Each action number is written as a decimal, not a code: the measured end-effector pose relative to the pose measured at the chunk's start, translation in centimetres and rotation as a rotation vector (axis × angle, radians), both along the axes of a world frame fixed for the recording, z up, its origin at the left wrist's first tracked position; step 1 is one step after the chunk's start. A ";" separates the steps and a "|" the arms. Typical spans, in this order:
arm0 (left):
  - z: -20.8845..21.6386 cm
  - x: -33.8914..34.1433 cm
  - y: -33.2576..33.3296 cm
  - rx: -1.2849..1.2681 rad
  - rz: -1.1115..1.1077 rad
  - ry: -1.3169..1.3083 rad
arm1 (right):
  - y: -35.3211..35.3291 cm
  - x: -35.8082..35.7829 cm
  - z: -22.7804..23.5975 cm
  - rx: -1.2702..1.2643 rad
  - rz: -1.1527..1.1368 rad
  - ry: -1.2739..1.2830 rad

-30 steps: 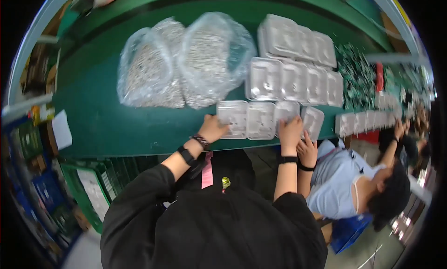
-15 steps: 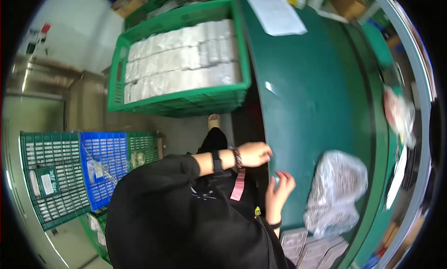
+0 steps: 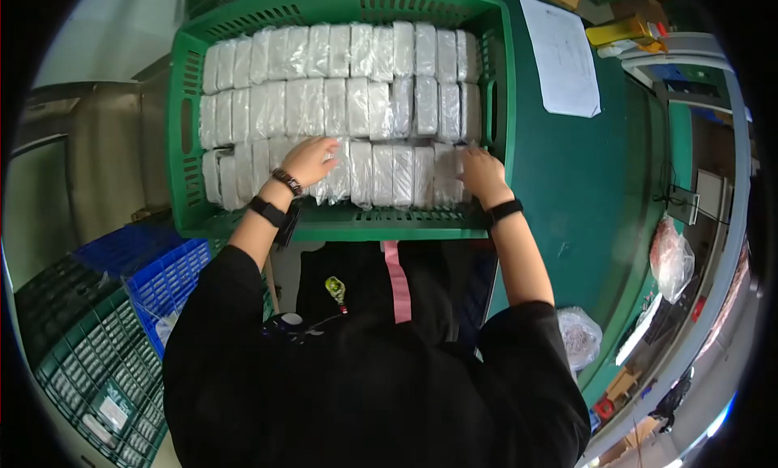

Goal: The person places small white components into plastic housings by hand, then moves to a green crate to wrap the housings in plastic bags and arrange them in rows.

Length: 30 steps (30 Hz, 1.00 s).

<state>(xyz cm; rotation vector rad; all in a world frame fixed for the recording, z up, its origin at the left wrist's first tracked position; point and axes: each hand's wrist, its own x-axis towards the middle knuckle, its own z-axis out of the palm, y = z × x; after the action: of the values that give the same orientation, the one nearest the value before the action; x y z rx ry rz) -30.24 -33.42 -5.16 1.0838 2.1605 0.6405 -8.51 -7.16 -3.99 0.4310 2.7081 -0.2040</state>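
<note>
In front of me a green plastic crate (image 3: 340,226) holds three rows of upright white packs (image 3: 304,107) in clear plastic wrap. Over the nearest row, my left hand (image 3: 310,162) reaches in left of its middle, fingers bent against a wrapped pack. At the right end of that row, my right hand (image 3: 484,176) has its fingers curled on the end pack, close to the crate's right wall. Several wrapped packs (image 3: 393,175) stand between the two hands. The fingertips are partly hidden among the packs.
A green workbench (image 3: 559,200) runs along the right, with a paper sheet (image 3: 559,55) and a clear bag (image 3: 579,337) on it. Another bag (image 3: 673,257) hangs at the far right. Blue (image 3: 166,277) and green crates (image 3: 97,379) stand at lower left.
I have turned from the bench to the crate, which now fills the upper middle. Both hands have moved from the bench edge onto the crate's nearest row of packs.
</note>
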 end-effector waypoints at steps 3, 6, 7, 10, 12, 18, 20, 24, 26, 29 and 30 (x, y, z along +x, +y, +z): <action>0.1 2.6 4.6 0.098 -0.319 -0.034 | -0.6 -0.8 -1.1 -0.086 0.047 0.059; -0.5 5.4 8.8 0.159 -0.471 -0.067 | -1.0 -1.8 1.1 -0.153 -0.028 0.164; -1.5 6.4 10.0 0.295 -0.658 0.058 | -0.7 -2.0 2.0 -0.178 -0.061 0.230; -2.5 9.3 12.6 0.459 -0.914 0.212 | -0.1 0.3 3.9 -0.225 -0.155 0.441; -2.8 11.0 13.5 0.509 -1.062 0.272 | 0.2 1.5 5.1 -0.249 -0.212 0.550; -5.9 13.2 15.4 0.567 -1.068 0.298 | 0.3 5.2 6.6 -0.232 -0.333 0.536; -6.5 12.7 15.4 0.454 -1.152 0.316 | 0.1 6.1 5.6 -0.252 -0.384 0.548; -5.0 10.8 15.8 0.400 -0.819 0.157 | -1.6 7.5 2.8 -0.348 -0.556 0.709; -2.6 9.7 16.7 0.422 -0.781 0.220 | -0.9 7.9 2.3 -0.358 -0.537 0.744; -1.3 10.3 16.6 0.501 -0.803 0.272 | -1.1 8.2 2.2 -0.363 -0.530 0.773; -1.2 11.0 16.8 0.574 -0.833 0.289 | -1.0 8.1 2.1 -0.360 -0.521 0.778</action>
<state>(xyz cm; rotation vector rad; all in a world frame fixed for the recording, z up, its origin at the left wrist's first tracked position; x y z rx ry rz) -19.24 -16.66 -6.39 2.3115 1.5066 0.7298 -0.43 -8.16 -1.87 1.1245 3.0964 -1.1997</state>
